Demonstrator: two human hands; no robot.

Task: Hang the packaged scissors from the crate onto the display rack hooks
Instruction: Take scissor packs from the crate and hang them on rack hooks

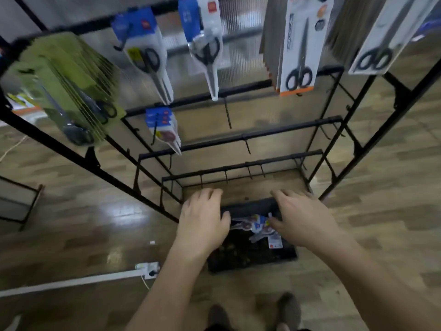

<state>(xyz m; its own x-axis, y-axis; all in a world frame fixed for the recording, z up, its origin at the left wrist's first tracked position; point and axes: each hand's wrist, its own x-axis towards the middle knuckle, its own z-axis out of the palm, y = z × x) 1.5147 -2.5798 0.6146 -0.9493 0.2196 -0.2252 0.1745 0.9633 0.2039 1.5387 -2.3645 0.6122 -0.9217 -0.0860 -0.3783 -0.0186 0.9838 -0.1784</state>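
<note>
Wooden flooring [83, 211] held the crate [250, 265] by the rack [274, 126], packaged scissors [259, 224] lying inside. Left hand [202, 220] and right hand [303, 220] hovered over them, fingers [207, 193] loose and empty. Overlapping packs could snag when lifted.

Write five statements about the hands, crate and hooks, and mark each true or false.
1. The left hand and right hand are over the crate and hold nothing. True.
2. The crate is empty. False: a few packs of scissors lie in it.
3. The crate stands on a table. False: it stands on the floor.
4. Some hooks are bare. True.
5. Green packages hang on the right. False: the green packs hang on the left.
</note>
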